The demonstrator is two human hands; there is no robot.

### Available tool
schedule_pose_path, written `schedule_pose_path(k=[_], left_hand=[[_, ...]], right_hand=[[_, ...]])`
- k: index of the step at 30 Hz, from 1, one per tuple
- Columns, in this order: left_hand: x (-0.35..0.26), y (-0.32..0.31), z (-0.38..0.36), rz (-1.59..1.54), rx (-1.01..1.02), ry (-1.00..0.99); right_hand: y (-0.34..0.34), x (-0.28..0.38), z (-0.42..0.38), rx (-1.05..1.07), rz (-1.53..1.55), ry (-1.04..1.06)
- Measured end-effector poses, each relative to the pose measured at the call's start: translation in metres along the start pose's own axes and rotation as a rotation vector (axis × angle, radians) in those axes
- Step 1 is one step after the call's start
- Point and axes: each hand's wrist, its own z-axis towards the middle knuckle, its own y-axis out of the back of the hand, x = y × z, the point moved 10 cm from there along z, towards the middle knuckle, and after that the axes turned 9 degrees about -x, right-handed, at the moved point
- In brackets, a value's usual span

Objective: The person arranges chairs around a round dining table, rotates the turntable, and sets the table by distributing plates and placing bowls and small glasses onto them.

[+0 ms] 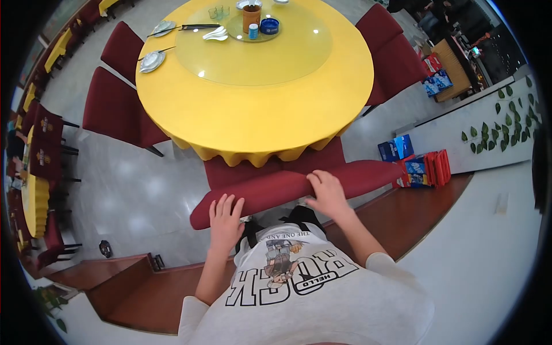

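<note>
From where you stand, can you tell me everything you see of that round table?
The round table stands upright ahead, beyond the left hand and right hand; neither touches it. A yellow cloth, seemingly fabric, covers it, smooth on top and wavy along the near edge. Its legs are hidden. A large, clear, glass-like disc lies over the middle, bearing white spoons, a brown container and a blue bowl. Small plates sit at the left edge.

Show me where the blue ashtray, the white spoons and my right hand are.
Blue ashtray (pixel 269 26): head view, on its front wall.
White spoons (pixel 215 34): head view, on their overlapping middles.
Right hand (pixel 328 194): head view, on the back of the hand.
</note>
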Motion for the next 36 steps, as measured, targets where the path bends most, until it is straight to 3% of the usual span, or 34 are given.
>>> schedule_pose_path(k=[3, 5, 6, 8, 11, 12, 14, 23, 36], left_hand=[[0.038, 0.024, -0.005, 0.079, 0.003, 0.014], [0.053, 0.03, -0.004, 0.066, 0.059, 0.019], [0.06, 0.028, -0.008, 0.061, 0.117, 0.042], [0.076, 0.01, -0.019, 0.043, 0.113, 0.046], [0.087, -0.02, -0.029, 0.106, 0.108, 0.021], [0.091, -0.023, -0.024, 0.175, 0.102, 0.024], [0.088, -0.025, -0.019, 0.16, 0.131, 0.024], [0.091, -0.024, -0.019, 0.146, 0.142, -0.014], [0.072, -0.026, -0.081, 0.151, 0.193, -0.011]], right_hand=[[0.024, 0.028, 0.008, -0.074, -0.005, -0.048], [0.029, 0.063, 0.016, -0.107, 0.033, 0.067], [0.017, 0.068, 0.017, -0.112, 0.026, 0.068], [-0.036, 0.082, 0.015, -0.076, -0.169, 0.299], [-0.075, 0.071, 0.021, -0.072, -0.068, 0.389], [-0.069, 0.07, 0.028, -0.104, -0.08, 0.368], [-0.083, 0.069, 0.023, 0.068, -0.134, 0.339], [-0.081, 0.074, 0.018, 0.012, -0.102, 0.361], [-0.088, 0.087, -0.049, 0.084, -0.095, 0.341]])
